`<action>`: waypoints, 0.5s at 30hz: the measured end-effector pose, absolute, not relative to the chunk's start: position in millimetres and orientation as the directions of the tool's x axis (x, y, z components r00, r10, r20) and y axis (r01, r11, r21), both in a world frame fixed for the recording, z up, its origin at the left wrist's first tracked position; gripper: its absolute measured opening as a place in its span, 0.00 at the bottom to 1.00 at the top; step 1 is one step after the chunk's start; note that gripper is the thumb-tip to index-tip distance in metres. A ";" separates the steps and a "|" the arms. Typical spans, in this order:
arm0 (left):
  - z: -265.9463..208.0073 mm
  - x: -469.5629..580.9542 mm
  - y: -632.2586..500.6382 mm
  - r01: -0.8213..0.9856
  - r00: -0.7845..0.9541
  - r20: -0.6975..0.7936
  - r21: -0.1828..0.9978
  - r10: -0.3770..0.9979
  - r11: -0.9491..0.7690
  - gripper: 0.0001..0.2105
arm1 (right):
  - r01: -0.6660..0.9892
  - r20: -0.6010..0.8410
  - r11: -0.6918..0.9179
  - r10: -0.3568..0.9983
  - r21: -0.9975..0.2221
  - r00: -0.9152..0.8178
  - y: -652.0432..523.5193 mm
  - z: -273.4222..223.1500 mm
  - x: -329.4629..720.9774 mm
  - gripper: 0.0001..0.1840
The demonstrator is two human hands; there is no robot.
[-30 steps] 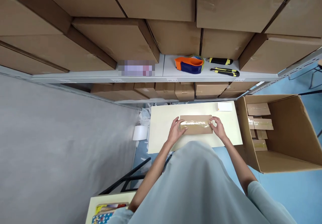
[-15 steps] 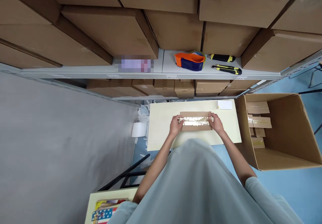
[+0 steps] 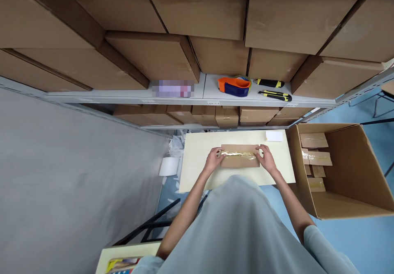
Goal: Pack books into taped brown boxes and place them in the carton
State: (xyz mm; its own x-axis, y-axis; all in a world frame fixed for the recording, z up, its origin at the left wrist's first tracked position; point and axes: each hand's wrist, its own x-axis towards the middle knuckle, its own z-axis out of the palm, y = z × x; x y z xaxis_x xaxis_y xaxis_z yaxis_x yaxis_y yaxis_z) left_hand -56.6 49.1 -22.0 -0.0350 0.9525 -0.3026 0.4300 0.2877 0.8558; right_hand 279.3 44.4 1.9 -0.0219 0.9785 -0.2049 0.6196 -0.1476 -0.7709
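A flat brown cardboard box [image 3: 240, 163] lies on the cream table in front of me. Along its middle runs a strip of clear, shiny packing tape [image 3: 239, 154]. At the left end of the strip, my left hand [image 3: 213, 160] is closed, its thumb and fingers pinching the tape end. My right hand [image 3: 267, 159] pinches the opposite end in the same way, by the box's right edge. What lies right between the fingertips is small and partly hidden.
A small white box [image 3: 273, 136] sits at the table's [image 3: 197, 175] back right. To the right, a large open carton [image 3: 358, 163] holds several taped boxes. On the shelf [image 3: 212, 87] ahead are an orange-and-blue tape dispenser [image 3: 234, 86] and two utility knives [image 3: 271, 83]. Cartons fill the shelves.
The bright tape strip now looks narrower and lies lower against the cardboard, with less glare. Both hands stay at its ends. My view has tilted slightly upward.
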 end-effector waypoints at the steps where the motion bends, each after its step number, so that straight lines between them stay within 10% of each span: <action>1: -18.1 -59.0 50.8 0.436 -0.025 -0.274 0.862 0.961 0.257 0.12 | 0.620 -0.181 -0.129 0.983 -0.774 -0.021 45.2 5.7 279.4 0.20; 15: 123.4 -55.4 164.3 0.575 0.090 0.305 0.761 0.948 -0.299 0.10 | 0.647 0.283 0.360 0.933 -0.672 -0.225 169.8 119.8 236.4 0.18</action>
